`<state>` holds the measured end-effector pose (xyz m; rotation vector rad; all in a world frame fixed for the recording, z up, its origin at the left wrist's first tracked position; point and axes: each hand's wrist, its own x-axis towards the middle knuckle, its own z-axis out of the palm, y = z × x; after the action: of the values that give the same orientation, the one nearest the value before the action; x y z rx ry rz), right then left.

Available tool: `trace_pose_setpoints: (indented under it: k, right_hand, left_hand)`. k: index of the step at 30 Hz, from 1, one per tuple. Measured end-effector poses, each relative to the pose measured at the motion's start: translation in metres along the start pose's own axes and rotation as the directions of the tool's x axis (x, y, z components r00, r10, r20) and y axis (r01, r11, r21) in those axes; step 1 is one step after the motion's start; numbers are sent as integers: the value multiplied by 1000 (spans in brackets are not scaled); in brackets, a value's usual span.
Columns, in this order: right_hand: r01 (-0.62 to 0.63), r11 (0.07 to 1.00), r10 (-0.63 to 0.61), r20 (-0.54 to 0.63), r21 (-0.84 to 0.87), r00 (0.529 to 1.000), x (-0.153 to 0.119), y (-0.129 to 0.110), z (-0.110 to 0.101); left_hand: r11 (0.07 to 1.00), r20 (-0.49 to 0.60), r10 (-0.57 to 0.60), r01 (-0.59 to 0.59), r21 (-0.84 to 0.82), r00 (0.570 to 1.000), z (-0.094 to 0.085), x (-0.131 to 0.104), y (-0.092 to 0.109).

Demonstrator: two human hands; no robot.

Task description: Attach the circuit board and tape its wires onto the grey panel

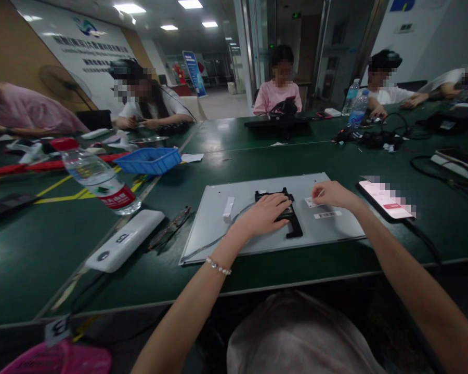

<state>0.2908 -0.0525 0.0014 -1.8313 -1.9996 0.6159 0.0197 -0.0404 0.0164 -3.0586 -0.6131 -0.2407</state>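
Note:
A flat grey panel lies on the green table in front of me. On its middle sits a black bracket-like part. My left hand rests palm down over this part, fingers spread. To the right, my right hand is closed at the fingertips over a small white label on the panel; what it pinches is too small to make out. Just below that hand is a barcode sticker. A white strip and a thin grey cable lie on the panel's left part.
Left of the panel are glasses, a white power bank, a water bottle and a blue tray. A lit phone with a cable lies to the right. Several people sit around the table.

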Motion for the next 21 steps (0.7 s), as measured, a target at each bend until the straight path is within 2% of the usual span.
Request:
trace_pose_setpoints:
  k: [2,5,9,13,21]
  right_hand:
    - [-21,999,21,1,39,1000,-2,-1,-1]
    - [-72,967,55,74,244,996,-5,-7,-1]
    - [-84,890,-4,192,448,981,-9,-16,-1]
    - [-105,871,-29,264,479,964,-7,-20,5]
    - [-102,849,-24,230,519,973,-5,-26,18]
  left_hand:
    - [1000,-3,-2,2,-3,1000,0,0,0]
    - [1000,-5,-4,4,-12,1000,1,0,0]
    - [1000,-2,-10,10,-27,1000,2,0,-1]
    - [1000,-11,-19,19,-26,1000,3,0,-1]
    - [998,-42,11,-13,-65,999,-6,2,7]
